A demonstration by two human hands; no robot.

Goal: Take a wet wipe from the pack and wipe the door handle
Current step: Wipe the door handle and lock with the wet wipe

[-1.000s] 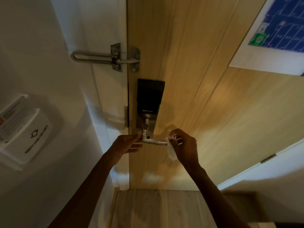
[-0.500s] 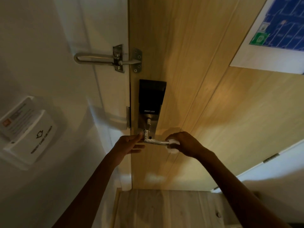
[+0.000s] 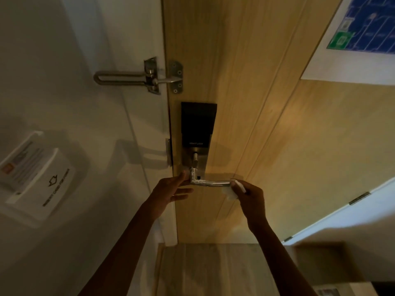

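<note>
**Handle wipe at lever tip: slip risks**

Handle (image 3: 210, 183): metal lever, centre of frame, horizontal, projecting right from the plate under the black lock (image 3: 198, 123) on the wooden door (image 3: 267, 135). Glossy; bright reflections along the bar.

Right hand (image 3: 249, 196) pinches the wipe (image 3: 232, 192), a small crumpled white wad, against the lever's free right end. Left hand (image 3: 171, 189) is at the pivot end, fingers loosely spread, closed on nothing; thumb appears to touch the bend, though dim light makes contact uncertain.

Risks, as judged:
- Wipe sits at the very tip; continued rightward travel would slide it off the end, leaving the pivot section uncleaned.
- Downward pressure could depress the lever and unlatch the door.
- Bare left fingers on the bend could re-soil a cleaned area.
- Wad is small; a loosened pinch would drop it.
</note>
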